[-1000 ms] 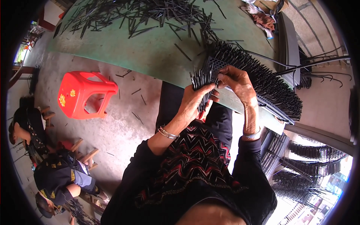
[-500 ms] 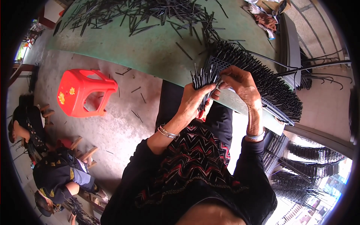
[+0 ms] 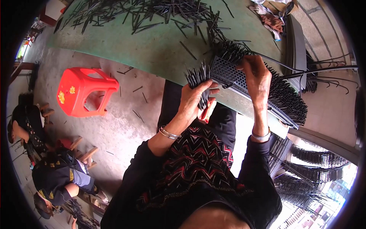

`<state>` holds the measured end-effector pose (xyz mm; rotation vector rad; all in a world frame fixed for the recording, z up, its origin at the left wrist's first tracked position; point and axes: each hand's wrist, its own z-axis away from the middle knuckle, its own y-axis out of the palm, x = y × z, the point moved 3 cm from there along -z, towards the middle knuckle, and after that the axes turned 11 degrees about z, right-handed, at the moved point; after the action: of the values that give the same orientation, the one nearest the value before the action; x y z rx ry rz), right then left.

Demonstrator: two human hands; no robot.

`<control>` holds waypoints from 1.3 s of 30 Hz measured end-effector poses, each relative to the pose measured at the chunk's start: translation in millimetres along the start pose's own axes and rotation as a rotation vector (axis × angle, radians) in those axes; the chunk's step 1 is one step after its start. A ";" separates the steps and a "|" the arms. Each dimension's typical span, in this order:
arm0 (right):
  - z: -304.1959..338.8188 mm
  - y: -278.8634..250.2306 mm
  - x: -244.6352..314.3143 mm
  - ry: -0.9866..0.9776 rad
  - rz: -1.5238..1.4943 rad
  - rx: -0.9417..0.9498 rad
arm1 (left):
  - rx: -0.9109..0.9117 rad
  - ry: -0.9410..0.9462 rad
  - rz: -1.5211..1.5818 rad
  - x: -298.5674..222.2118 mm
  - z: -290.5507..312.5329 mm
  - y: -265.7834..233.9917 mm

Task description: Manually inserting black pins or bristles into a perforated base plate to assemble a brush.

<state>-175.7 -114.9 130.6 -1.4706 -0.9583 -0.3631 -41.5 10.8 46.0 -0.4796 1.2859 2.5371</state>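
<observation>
My left hand is closed round a bundle of thin black sticks, their tips fanning upward above the thumb. Just right of the bundle lies a long dark rack with a perforated top, at the table's near edge. Many black sticks stand upright in its holes, while the part nearest my left hand shows bare holes. Over the rack, my right hand has its fingers pinched together beside the standing sticks. Whatever is between those fingertips is hidden from view.
Loose black sticks lie heaped across the green table. A red plastic stool stands on the floor at left. Two people sit farther left. Grey sheets and bent black rods are at the right, with hanging racks below.
My right hand has moved from beside the bundle up and right, over the rack. The left hand with its bundle has shifted slightly left, uncovering more of the perforated top.
</observation>
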 end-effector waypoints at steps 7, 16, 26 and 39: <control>-15.7 16.6 1.7 -0.125 0.220 -0.054 | 0.019 -0.017 0.055 10.0 -0.7 -5.2; -25.6 24.3 6.8 -0.133 0.335 0.073 | 0.016 -0.021 -0.001 7.4 2.1 -5.0; -32.8 41.3 1.5 -0.415 0.440 0.042 | 0.056 -0.119 0.063 15.6 0.4 -10.4; -24.5 43.2 -2.2 -0.404 0.521 -0.129 | 0.083 -0.060 0.055 13.7 4.3 -3.8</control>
<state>-137.5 -132.9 104.3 -1.8870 -0.8300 0.2671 -53.4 17.6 40.2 -0.3523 1.3945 2.5095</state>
